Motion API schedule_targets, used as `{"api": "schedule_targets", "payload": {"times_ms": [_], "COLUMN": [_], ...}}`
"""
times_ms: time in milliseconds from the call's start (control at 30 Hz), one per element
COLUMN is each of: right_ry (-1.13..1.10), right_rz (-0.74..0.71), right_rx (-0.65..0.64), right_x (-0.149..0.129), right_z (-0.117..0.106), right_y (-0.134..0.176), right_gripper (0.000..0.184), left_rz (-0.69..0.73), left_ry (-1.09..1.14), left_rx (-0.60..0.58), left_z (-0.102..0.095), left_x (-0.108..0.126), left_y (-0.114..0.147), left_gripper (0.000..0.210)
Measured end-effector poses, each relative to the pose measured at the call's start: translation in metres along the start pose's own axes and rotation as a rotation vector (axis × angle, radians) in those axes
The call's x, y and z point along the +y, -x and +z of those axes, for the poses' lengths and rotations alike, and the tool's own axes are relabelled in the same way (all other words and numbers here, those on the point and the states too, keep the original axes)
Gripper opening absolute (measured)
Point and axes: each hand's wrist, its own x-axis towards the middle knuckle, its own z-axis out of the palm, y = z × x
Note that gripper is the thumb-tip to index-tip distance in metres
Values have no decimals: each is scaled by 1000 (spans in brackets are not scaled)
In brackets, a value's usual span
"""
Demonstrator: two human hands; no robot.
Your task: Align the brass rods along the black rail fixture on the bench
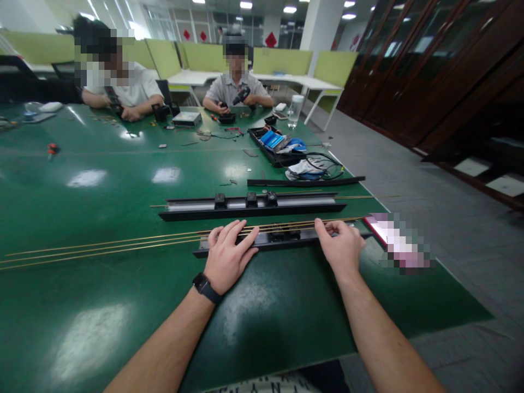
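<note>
While the left hand (229, 256) splays, the right hand (343, 248) curls.

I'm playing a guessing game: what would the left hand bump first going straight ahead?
Past the rods beneath it, the left hand would probably bump the next rail, though its height is hard to judge.

Head camera: riding on the head, looking forward and down.
Left hand (230, 255) and right hand (343, 246): mid-frame, near the lens!
Green table (135, 305): sweeping away beneath, caught from above at a slant.
Light-green partitions (282, 63): way off, up near the top edge.
Dark cabinet (403, 76): slanting into view, upper right.
</note>
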Motion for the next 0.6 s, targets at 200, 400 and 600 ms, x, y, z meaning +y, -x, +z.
{"api": "schedule_targets", "payload": {"times_ms": [200,400,600], "right_ry": [1,-35,-21], "right_rz": [-15,-26,-26], "right_rx": [-19,-33,-30], "right_x": [1,8,14], "right_z": [2,4,6], "right_y": [1,-1,-3], "right_gripper": [44,47,52], "left_rz": [10,7,5], "left_ry": [-1,-4,-14], "left_rx": [8,1,-9], "left_z": [1,0,1], "left_x": [0,-1,-1], "left_y": [1,1,1], "left_gripper": [46,46,45]}}
